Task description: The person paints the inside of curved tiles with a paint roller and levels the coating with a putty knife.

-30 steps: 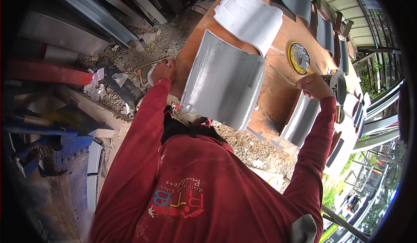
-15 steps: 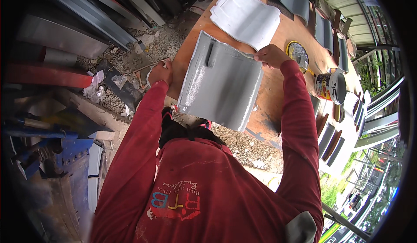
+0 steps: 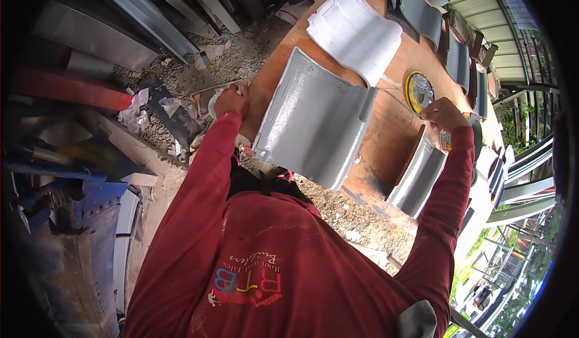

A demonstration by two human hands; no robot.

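Observation:
A wavy roof tile [image 3: 316, 124], wet-looking with grey paint, lies on the brown board table [image 3: 383, 133] in front of me. My right hand [image 3: 445, 117] is closed in a pinch beside a yellow-rimmed round lid [image 3: 420, 92] smeared with grey paint. The paintbrush it grips is mostly hidden by the fingers. At the table's left edge, my left hand [image 3: 232, 101] is curled closed next to something whitish [image 3: 213, 104]; what it holds is not clear. Behind the grey tile rests a white tile [image 3: 356, 30].
Another grey tile [image 3: 417, 178] lies under my right forearm. Several grey tiles [image 3: 422, 15] line the table's far right side. Long metal profiles [image 3: 145, 12] lean at the far left above gravel [image 3: 235, 54]. Blue metal equipment [image 3: 90, 205] stands at left.
My right hand has moved right, from the grey tile's far edge to the yellow-rimmed lid. A paint can at the right is now mostly covered by that arm. My left hand stays at the table edge.

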